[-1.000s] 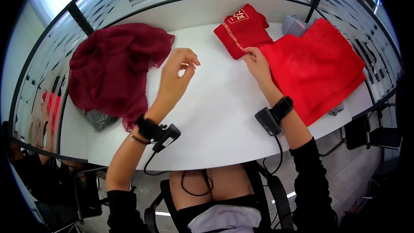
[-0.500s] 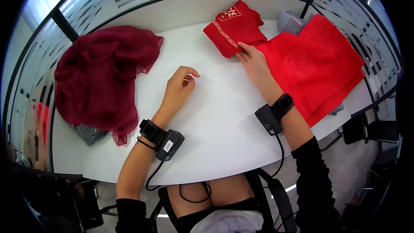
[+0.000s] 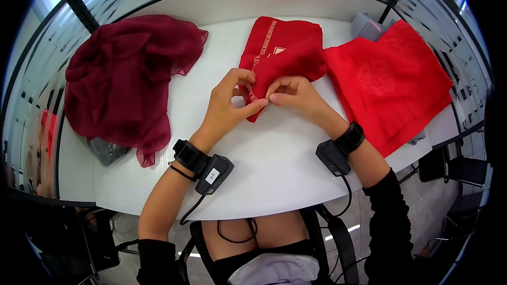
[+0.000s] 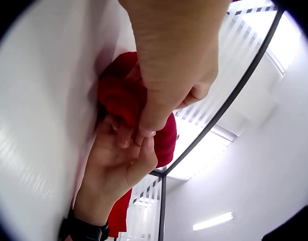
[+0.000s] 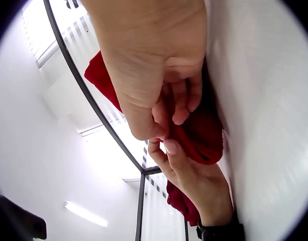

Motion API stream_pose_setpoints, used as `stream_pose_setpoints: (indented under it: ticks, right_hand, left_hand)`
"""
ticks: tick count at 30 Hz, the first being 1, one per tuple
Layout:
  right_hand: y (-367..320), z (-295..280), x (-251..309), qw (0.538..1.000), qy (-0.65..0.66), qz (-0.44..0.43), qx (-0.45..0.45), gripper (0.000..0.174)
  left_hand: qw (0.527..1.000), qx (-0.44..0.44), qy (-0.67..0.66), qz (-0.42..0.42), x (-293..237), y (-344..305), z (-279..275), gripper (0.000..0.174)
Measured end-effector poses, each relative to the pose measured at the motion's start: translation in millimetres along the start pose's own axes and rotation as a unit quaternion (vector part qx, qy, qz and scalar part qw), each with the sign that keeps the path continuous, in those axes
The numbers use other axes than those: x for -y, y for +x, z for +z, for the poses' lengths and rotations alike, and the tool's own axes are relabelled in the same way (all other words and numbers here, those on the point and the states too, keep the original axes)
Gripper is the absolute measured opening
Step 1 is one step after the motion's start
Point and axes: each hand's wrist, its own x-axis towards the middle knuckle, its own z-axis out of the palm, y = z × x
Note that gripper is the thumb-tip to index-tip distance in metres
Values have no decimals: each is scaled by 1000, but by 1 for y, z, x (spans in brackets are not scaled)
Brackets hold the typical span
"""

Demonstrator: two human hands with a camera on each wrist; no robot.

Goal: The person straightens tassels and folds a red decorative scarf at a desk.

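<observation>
A folded dark-red towel [image 3: 291, 37] with a pale patterned band and a gold emblem lies at the back middle of the white table. Its near part is lifted and folded over. My left hand [image 3: 224, 103] grips the near left edge, thumb stretched toward the right hand. From the other side my right hand [image 3: 303, 100] pinches the raised near edge between thumb and index finger. The two hands' fingertips meet there. In the right wrist view, the layered towel [image 5: 206, 133] hangs below the right fingers, with the left hand [image 5: 199, 186] just beyond.
A sheer maroon cloth [image 3: 127, 84] is heaped at the left, over a dark plastic bag [image 3: 105, 150]. To the right lies a bright-red cloth [image 3: 391, 84], with a grey item [image 3: 368, 26] behind it. A low partition [image 3: 232, 5] rims the table's back.
The left hand has moved up and right to the towel. The right hand has shifted toward the middle, and the towel's near edge is now pulled nearer and folded up between both hands.
</observation>
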Motion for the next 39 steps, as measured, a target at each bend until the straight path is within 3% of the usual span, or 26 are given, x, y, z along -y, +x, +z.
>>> stream_pose_setpoints:
  ticks: [4,7,14,17,19,23,25,28,31,35,37,39]
  right_hand:
    - [0,2,-4,1000,3,-10,-2,11]
    - [2,3,-9,999,7,-26,-17,19]
    - [6,4,-16,996,-12,-51,-75,24]
    - [5,7,-7,995,-53,-28,-77,27]
    - [7,7,-8,994,-66,-59,-66,28]
    - [2,11,-6,982,-150,-109,-34,36]
    - [-2,21,0,977,-161,-132,-50,33]
    - [-1,23,-4,979,-116,-127,-113,24]
    - [-4,16,7,982,-92,-77,-147,17]
    - [-6,-11,14,982,-34,-45,-180,18]
    - [-7,-25,16,968,-52,-80,-234,18]
    - [-4,-46,13,949,11,-131,-286,15]
  left_hand:
    - [999,12,31,22,3,-2,-1,41]
    - [999,22,32,-35,6,-3,-2,42]
    - [998,17,3,-66,9,-3,-2,23]
    - [997,3,17,-73,11,-3,-3,17]
    - [997,-16,11,-71,17,-3,-2,16]
    - [985,-24,-103,-139,32,-1,-6,17]
    - [978,-21,-158,-133,31,0,-5,19]
    - [942,-39,-256,-212,22,1,-6,19]
    - [919,-114,-303,-225,14,4,-12,19]
    - [908,-228,-312,-164,20,5,-25,15]
    - [905,-269,-302,-131,36,4,-40,10]
    - [902,-292,-289,-129,53,0,-58,14]
